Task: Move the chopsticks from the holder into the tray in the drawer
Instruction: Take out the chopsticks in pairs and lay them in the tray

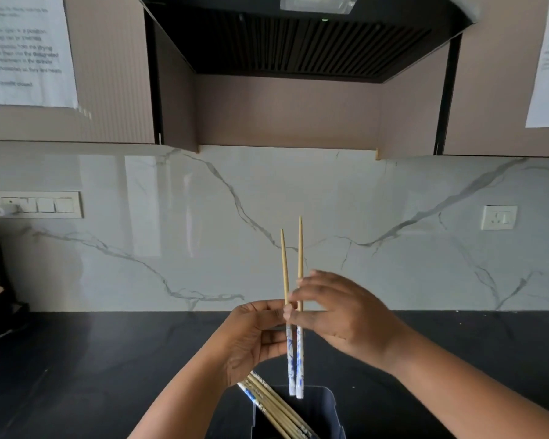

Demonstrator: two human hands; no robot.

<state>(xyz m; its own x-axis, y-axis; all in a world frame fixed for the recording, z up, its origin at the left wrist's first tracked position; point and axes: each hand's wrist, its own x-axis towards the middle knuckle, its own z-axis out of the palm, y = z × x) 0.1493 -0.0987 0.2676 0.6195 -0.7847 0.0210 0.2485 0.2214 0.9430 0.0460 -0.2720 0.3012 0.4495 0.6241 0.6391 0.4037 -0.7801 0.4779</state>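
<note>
Holder [327,407]: dark, open-topped, bottom centre of frame, standing on black counter [92,359]; bundle of chopsticks [274,403] leaning out over its left rim.
Pair [293,312]: two chopsticks held upright at centre frame, side by side and slightly apart; bare wooden tips up against the backsplash, blue-and-white patterned ends down, hanging just above the holder's opening.
Left hand [254,337]: centre frame, left of the pair, fingertips pinching the left stick about midway.
Right hand [339,312]: right of the pair, fingers extended leftward and closed round the right stick about midway; fingertips of both hands touching.
Forearms: entering from bottom left and bottom right, converging over the holder.
Drawer and tray: out of view.
Backsplash [393,201]: white marble with grey veins, across the middle of frame.
Switch panel [38,205]: left edge, on the backsplash, with a white plug in it.
Socket [499,217]: right side, on the backsplash.
Hood [298,39]: black, top centre, between brown cabinets [114,90].
Sheets [23,49]: printed paper on the cabinets, upper left and upper right; text blurred.
</note>
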